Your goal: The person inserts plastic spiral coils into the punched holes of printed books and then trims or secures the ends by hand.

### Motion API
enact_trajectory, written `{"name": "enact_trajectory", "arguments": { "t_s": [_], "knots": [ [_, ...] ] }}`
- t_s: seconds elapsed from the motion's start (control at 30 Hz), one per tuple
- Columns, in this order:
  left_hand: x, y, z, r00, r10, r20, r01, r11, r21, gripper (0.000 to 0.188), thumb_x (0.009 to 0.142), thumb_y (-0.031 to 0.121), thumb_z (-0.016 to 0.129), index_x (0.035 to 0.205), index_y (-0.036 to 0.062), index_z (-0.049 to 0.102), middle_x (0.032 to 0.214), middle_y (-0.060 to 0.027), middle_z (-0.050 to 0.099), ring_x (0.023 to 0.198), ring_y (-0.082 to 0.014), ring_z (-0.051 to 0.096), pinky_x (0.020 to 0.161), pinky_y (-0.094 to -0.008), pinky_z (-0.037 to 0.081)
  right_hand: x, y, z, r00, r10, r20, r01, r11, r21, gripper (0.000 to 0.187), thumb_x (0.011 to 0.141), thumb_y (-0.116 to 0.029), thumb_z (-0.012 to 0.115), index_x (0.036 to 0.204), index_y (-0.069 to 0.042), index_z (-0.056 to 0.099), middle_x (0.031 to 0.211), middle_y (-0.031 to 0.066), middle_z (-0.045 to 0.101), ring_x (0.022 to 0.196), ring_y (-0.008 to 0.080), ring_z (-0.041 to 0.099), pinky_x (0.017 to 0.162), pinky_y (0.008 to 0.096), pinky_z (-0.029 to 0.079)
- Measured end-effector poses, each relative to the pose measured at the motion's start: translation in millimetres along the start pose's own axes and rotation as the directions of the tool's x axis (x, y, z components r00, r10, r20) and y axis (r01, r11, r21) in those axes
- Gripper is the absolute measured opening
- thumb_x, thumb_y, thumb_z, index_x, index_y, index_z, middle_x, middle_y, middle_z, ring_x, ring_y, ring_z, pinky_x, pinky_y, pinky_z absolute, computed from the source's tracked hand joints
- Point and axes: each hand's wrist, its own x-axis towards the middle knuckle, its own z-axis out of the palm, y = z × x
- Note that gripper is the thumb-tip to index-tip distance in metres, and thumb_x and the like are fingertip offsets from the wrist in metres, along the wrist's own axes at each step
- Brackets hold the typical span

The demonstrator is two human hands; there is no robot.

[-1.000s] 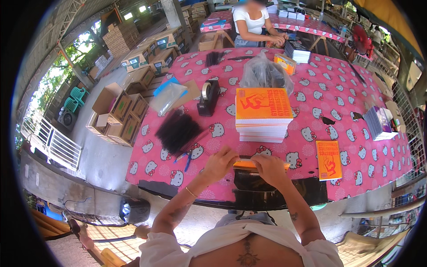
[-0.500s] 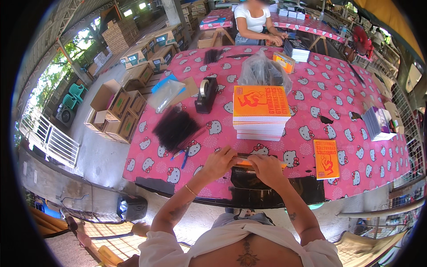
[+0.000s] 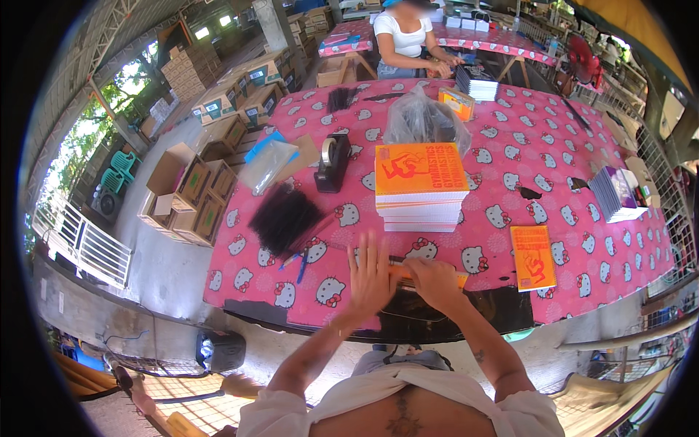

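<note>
At the near edge of the table, my left hand (image 3: pixel 372 277) lies flat with its fingers stretched out beside an orange-covered notebook (image 3: pixel 461 279). My right hand (image 3: pixel 435 280) curls its fingers over that notebook, hiding most of it. Both hands are above a black board or patch (image 3: pixel 415 319) on the table edge. Beyond them rises a stack of orange notebooks (image 3: pixel 416 171) with white page edges. Another orange notebook (image 3: pixel 533 258) lies alone to the right. Left of my left hand are a blue pen-like tool (image 3: pixel 303 267) and a bundle of thin black strands (image 3: pixel 285 217).
A black tape dispenser (image 3: pixel 333 164), clear plastic sleeves (image 3: pixel 266 169) and a translucent bag (image 3: pixel 427 122) occupy the table's middle and left. A purple-covered book stack (image 3: pixel 613 194) stands at the right. Cardboard boxes (image 3: pixel 191 182) line the left floor. A co-worker (image 3: pixel 411 40) sits across the table.
My left hand has opened from a grip on the notebook's edge and now lies flat, fingers forward. My right hand stays on the notebook. The view has shifted slightly.
</note>
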Motion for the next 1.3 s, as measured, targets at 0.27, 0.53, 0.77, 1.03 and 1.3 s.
{"name": "enact_trajectory", "arguments": {
  "t_s": [0.27, 0.53, 0.77, 1.03, 1.3],
  "knots": [
    [-2, 20, -7, 0.950, 0.078, 0.303, -0.081, 0.997, -0.001, 0.075, 0.098, 0.050, 0.055, 0.152, -0.0008, 0.040, 0.160, -0.0239, 0.034, 0.152, -0.0417, 0.025, 0.117, -0.0673, 0.018, -24, 15, -25, 0.993, -0.043, 0.110, 0.061, 0.984, -0.166, 0.028, 0.088, -0.016, 0.066, 0.115, -0.016, 0.069, 0.086, 0.0055, 0.072, 0.070, 0.0288, 0.070, 0.067, 0.0399, 0.056],
    [-1, 12, 4, 0.941, 0.227, 0.251, -0.222, 0.974, -0.050, 0.085, 0.096, 0.051, 0.059, 0.151, -0.0088, 0.034, 0.160, -0.0311, 0.029, 0.151, -0.0493, 0.020, 0.118, -0.0669, 0.017, -6, 25, -38, 0.981, -0.034, 0.191, 0.032, 0.999, 0.015, 0.022, 0.091, -0.019, 0.064, 0.111, -0.018, 0.072, 0.082, 0.0092, 0.072, 0.071, 0.0324, 0.070, 0.065, 0.0440, 0.056],
    [-34, 32, 10, 0.979, 0.107, 0.172, -0.089, 0.990, -0.110, 0.089, 0.095, 0.049, 0.061, 0.151, -0.0125, 0.029, 0.160, -0.0353, 0.025, 0.151, -0.0511, 0.019, 0.119, -0.0662, 0.015, -7, 30, -32, 0.972, 0.055, 0.230, -0.062, 0.998, 0.027, 0.021, 0.095, -0.027, 0.063, 0.112, -0.020, 0.074, 0.082, 0.0126, 0.072, 0.074, 0.0345, 0.071, 0.066, 0.0483, 0.054],
    [-40, 46, 7, 0.984, 0.112, 0.136, -0.097, 0.989, -0.107, 0.081, 0.096, 0.043, 0.060, 0.153, -0.0073, 0.031, 0.161, -0.0298, 0.026, 0.152, -0.0455, 0.021, 0.118, -0.0663, 0.018, -8, 31, -31, 0.972, 0.034, 0.234, -0.044, 0.998, 0.039, 0.017, 0.095, -0.027, 0.061, 0.105, -0.017, 0.071, 0.082, 0.0121, 0.072, 0.073, 0.0354, 0.070, 0.065, 0.0488, 0.055],
    [-48, 40, 23, 0.979, 0.165, 0.119, -0.156, 0.984, -0.081, 0.079, 0.100, 0.047, 0.053, 0.154, -0.0069, 0.032, 0.163, -0.0267, 0.027, 0.153, -0.0422, 0.022, 0.118, -0.0667, 0.017, -9, 34, -29, 0.971, 0.068, 0.228, -0.076, 0.997, 0.028, 0.028, 0.095, -0.027, 0.063, 0.120, -0.014, 0.060, 0.074, 0.0133, 0.070, 0.068, 0.0373, 0.070, 0.062, 0.0504, 0.054]
  ]
}}
